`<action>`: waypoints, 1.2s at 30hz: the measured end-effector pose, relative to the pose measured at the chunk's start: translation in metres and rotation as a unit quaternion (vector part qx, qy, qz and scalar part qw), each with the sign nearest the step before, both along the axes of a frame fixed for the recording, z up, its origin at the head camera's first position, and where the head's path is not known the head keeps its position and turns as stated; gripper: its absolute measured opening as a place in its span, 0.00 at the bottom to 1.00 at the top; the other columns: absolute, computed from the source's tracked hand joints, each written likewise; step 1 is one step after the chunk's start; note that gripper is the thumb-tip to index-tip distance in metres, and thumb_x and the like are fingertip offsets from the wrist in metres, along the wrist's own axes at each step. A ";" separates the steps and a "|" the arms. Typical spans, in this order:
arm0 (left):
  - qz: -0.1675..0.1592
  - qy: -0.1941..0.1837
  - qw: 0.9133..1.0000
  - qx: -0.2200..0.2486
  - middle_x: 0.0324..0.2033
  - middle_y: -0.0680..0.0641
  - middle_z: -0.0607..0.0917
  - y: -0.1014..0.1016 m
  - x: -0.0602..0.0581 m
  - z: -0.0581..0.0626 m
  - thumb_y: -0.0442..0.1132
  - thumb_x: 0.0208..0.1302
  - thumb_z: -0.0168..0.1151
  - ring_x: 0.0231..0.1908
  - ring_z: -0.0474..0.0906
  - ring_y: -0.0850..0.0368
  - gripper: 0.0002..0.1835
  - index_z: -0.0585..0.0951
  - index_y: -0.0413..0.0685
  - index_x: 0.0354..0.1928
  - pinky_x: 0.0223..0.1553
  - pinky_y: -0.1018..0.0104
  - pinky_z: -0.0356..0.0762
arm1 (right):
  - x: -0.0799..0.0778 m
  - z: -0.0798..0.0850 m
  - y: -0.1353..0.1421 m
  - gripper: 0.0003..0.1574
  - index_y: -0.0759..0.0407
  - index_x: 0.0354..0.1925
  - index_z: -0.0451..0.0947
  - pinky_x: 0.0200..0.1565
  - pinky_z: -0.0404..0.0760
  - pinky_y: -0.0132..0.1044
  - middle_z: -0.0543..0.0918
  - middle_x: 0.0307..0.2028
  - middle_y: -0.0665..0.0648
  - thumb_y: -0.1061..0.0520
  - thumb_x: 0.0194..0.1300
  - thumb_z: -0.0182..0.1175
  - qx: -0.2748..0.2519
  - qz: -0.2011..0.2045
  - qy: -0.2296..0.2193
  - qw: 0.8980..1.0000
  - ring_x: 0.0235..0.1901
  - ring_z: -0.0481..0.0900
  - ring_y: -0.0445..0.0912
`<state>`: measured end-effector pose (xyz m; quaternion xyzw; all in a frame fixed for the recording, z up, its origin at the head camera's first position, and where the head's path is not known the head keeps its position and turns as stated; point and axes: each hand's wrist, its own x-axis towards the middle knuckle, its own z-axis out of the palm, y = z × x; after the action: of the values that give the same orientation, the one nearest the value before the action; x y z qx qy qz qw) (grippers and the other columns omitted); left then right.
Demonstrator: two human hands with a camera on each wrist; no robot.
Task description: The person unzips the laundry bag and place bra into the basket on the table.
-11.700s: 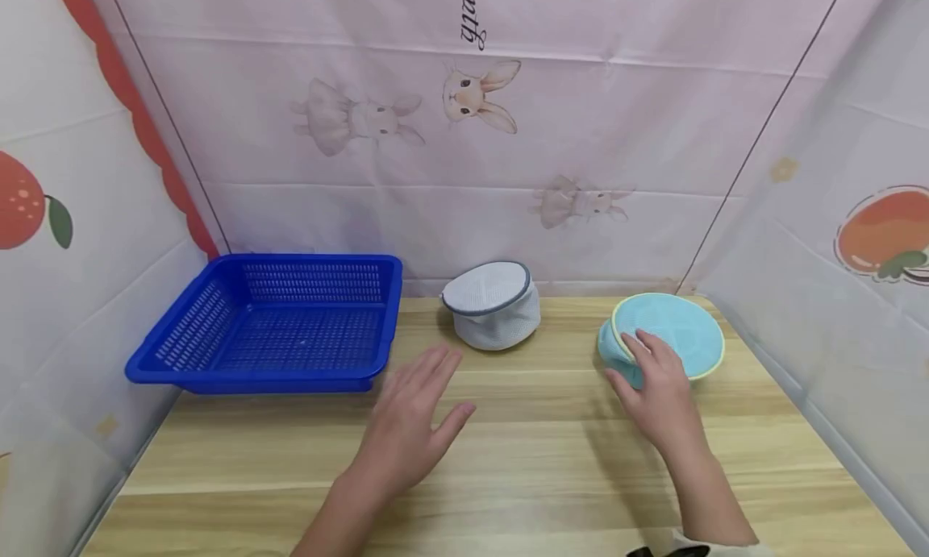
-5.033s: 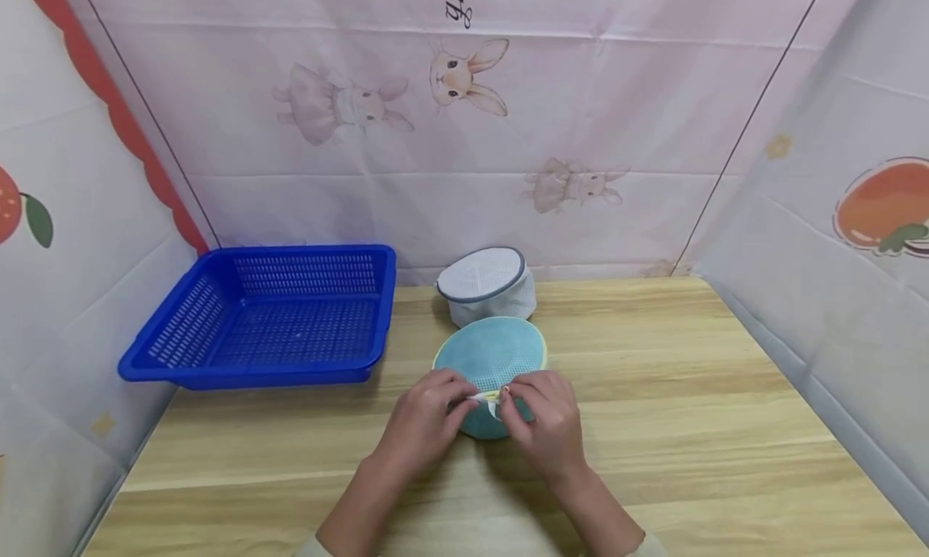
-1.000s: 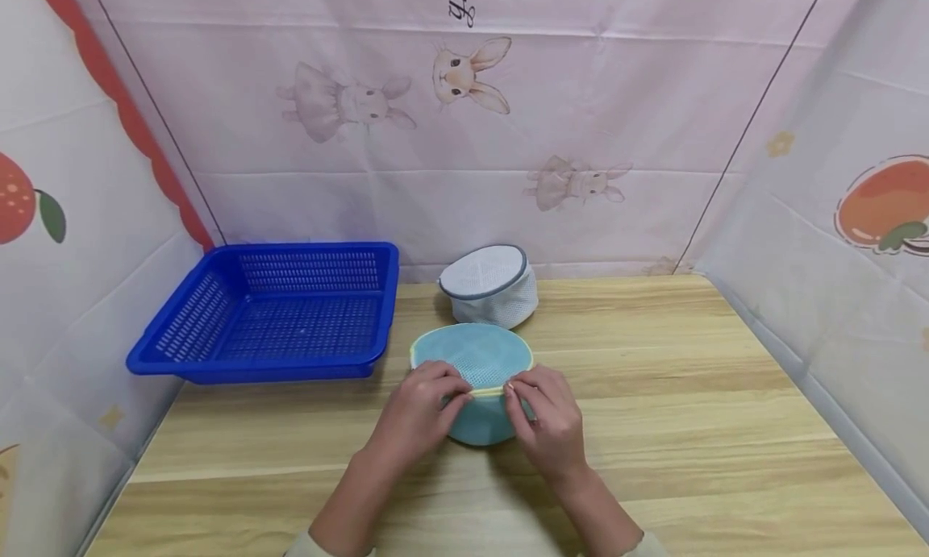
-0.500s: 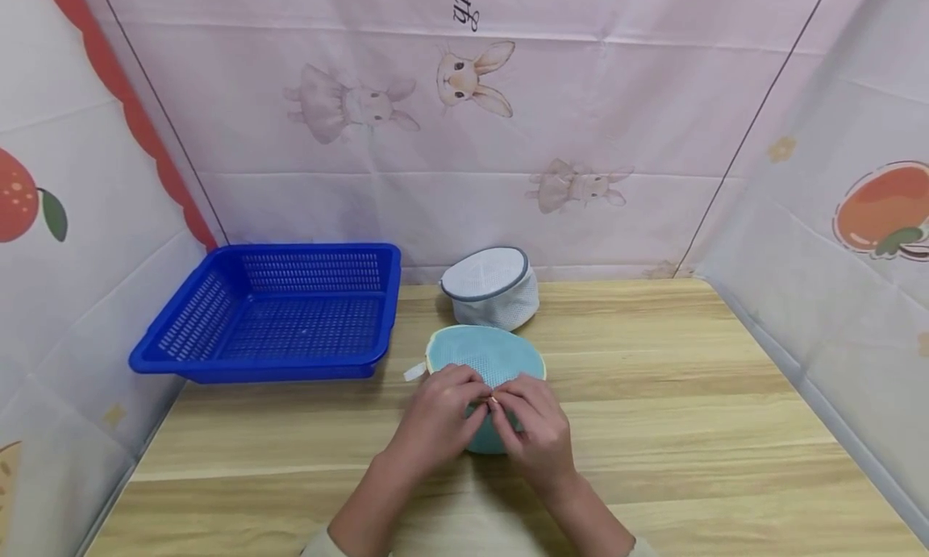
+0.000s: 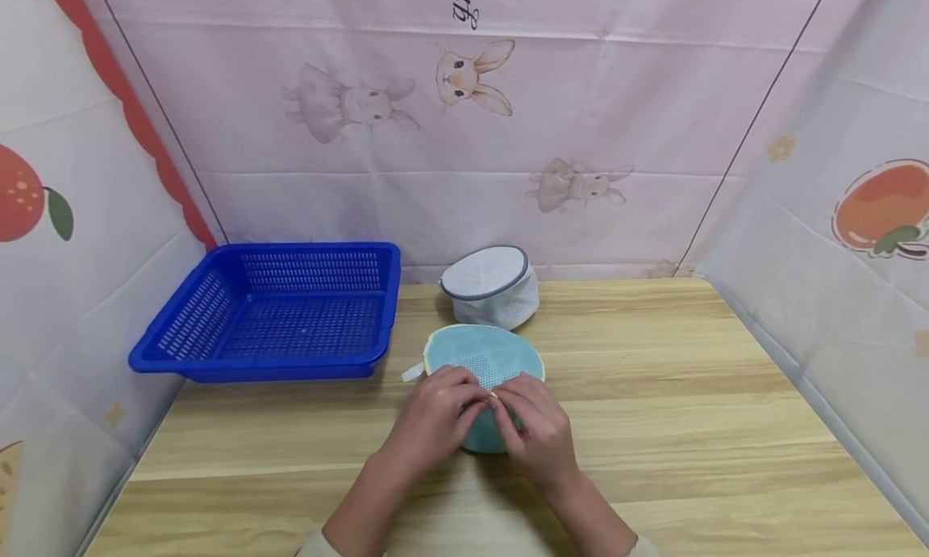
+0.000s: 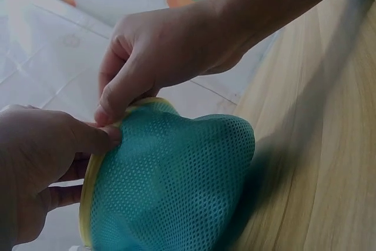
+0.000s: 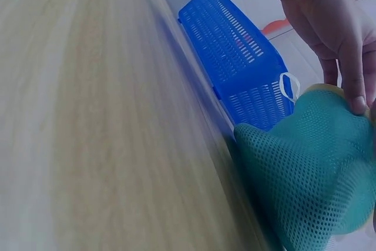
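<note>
A round teal mesh laundry bag point(image 5: 482, 352) with yellow edging is held upright in front of the person. My left hand point(image 5: 439, 412) pinches its near rim, and my right hand point(image 5: 535, 430) pinches the same rim right beside it, fingertips almost meeting. Whatever small part of the edging lies between the fingertips is covered by them. A white loop tag point(image 5: 413, 372) sticks out at the bag's left side. In the left wrist view the mesh side point(image 6: 176, 180) bulges below the yellow rim. The right wrist view shows the left thumb pressed on the rim.
Behind the teal bag stands a white mesh bag point(image 5: 496, 295) with dark grey edging, near the back wall. To the left is a blue plastic basket point(image 5: 370, 362) with nothing in it. Printed sheets point(image 5: 551, 114) wall in the wooden table point(image 5: 653, 444) on three sides.
The teal bag came from the right of the table to the middle. Over the last second it has turned, bringing the white tag out at the left, and the hands have drawn together on the rim.
</note>
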<state>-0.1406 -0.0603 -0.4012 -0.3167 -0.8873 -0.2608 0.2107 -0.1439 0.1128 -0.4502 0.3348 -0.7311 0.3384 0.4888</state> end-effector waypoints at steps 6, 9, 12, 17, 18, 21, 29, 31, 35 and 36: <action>0.009 -0.005 1.000 0.013 0.32 0.60 0.83 -0.010 -0.002 -0.002 0.36 0.54 0.75 0.39 0.78 0.65 0.05 0.89 0.54 0.32 0.45 0.70 0.80 | 0.001 0.002 0.005 0.09 0.64 0.31 0.85 0.52 0.83 0.47 0.86 0.31 0.56 0.61 0.65 0.62 -0.006 -0.009 0.015 1.000 0.33 0.84 0.49; 0.016 -0.010 1.000 0.020 0.32 0.59 0.83 -0.017 -0.003 -0.002 0.36 0.53 0.75 0.38 0.79 0.64 0.05 0.89 0.53 0.32 0.46 0.69 0.80 | 0.000 0.003 0.008 0.09 0.65 0.31 0.85 0.52 0.83 0.47 0.86 0.30 0.57 0.61 0.66 0.62 -0.010 -0.008 0.022 1.000 0.33 0.84 0.50; 0.023 -0.017 0.999 0.019 0.32 0.59 0.84 -0.022 -0.004 -0.001 0.36 0.53 0.75 0.39 0.79 0.63 0.05 0.89 0.53 0.32 0.46 0.69 0.81 | 0.000 0.004 0.008 0.09 0.65 0.31 0.85 0.53 0.82 0.46 0.86 0.30 0.57 0.61 0.65 0.63 -0.012 -0.002 0.027 1.000 0.33 0.84 0.51; 0.034 -0.022 0.999 0.002 0.33 0.59 0.84 -0.024 -0.005 0.001 0.36 0.53 0.75 0.40 0.79 0.63 0.05 0.89 0.52 0.33 0.48 0.68 0.80 | 0.001 0.004 0.007 0.08 0.65 0.31 0.85 0.53 0.83 0.45 0.87 0.31 0.58 0.61 0.65 0.64 -0.016 0.008 0.028 0.999 0.33 0.84 0.51; 0.035 -0.020 0.999 0.000 0.33 0.59 0.84 -0.024 -0.004 0.001 0.36 0.53 0.76 0.40 0.79 0.63 0.06 0.89 0.52 0.33 0.48 0.68 0.81 | 0.001 0.004 0.006 0.09 0.65 0.31 0.85 0.52 0.83 0.45 0.87 0.31 0.58 0.61 0.65 0.63 -0.017 0.009 0.029 0.999 0.33 0.84 0.51; 0.031 -0.014 0.999 -0.002 0.34 0.59 0.84 -0.020 -0.002 0.002 0.37 0.51 0.77 0.40 0.79 0.63 0.07 0.89 0.52 0.34 0.46 0.68 0.81 | 0.002 0.005 0.004 0.09 0.65 0.31 0.85 0.52 0.83 0.45 0.86 0.31 0.58 0.60 0.65 0.63 -0.022 0.009 0.030 0.999 0.32 0.84 0.50; -0.003 0.006 1.000 -0.017 0.34 0.58 0.84 0.000 0.005 0.004 0.39 0.53 0.75 0.41 0.79 0.62 0.06 0.89 0.51 0.35 0.47 0.69 0.80 | 0.004 0.006 -0.002 0.08 0.65 0.31 0.85 0.52 0.82 0.46 0.86 0.30 0.56 0.62 0.65 0.64 -0.024 0.017 0.039 0.999 0.32 0.84 0.49; -0.004 0.003 1.000 -0.017 0.34 0.58 0.84 0.004 0.006 0.005 0.39 0.54 0.75 0.41 0.79 0.63 0.06 0.89 0.50 0.35 0.47 0.69 0.80 | 0.004 0.006 -0.003 0.08 0.65 0.31 0.84 0.52 0.82 0.46 0.86 0.30 0.56 0.62 0.65 0.64 -0.022 0.018 0.039 0.999 0.32 0.83 0.49; 0.000 0.001 1.000 -0.006 0.33 0.59 0.84 0.004 0.007 0.004 0.38 0.55 0.74 0.41 0.79 0.63 0.05 0.90 0.51 0.35 0.47 0.69 0.80 | 0.005 0.005 -0.002 0.08 0.64 0.32 0.84 0.52 0.82 0.46 0.86 0.30 0.55 0.60 0.65 0.64 -0.016 0.018 0.030 0.999 0.33 0.84 0.48; 0.000 0.002 1.000 -0.004 0.33 0.59 0.84 0.004 0.007 0.003 0.38 0.55 0.74 0.40 0.79 0.64 0.05 0.90 0.52 0.35 0.47 0.69 0.80 | 0.005 0.005 -0.001 0.07 0.64 0.32 0.84 0.51 0.83 0.47 0.86 0.31 0.55 0.60 0.65 0.64 -0.013 0.019 0.028 0.999 0.33 0.84 0.48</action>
<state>-0.1340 -0.0567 -0.3978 -0.3183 -0.8878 -0.2566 0.2114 -0.1385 0.1118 -0.4449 0.3517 -0.7058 0.3477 0.5073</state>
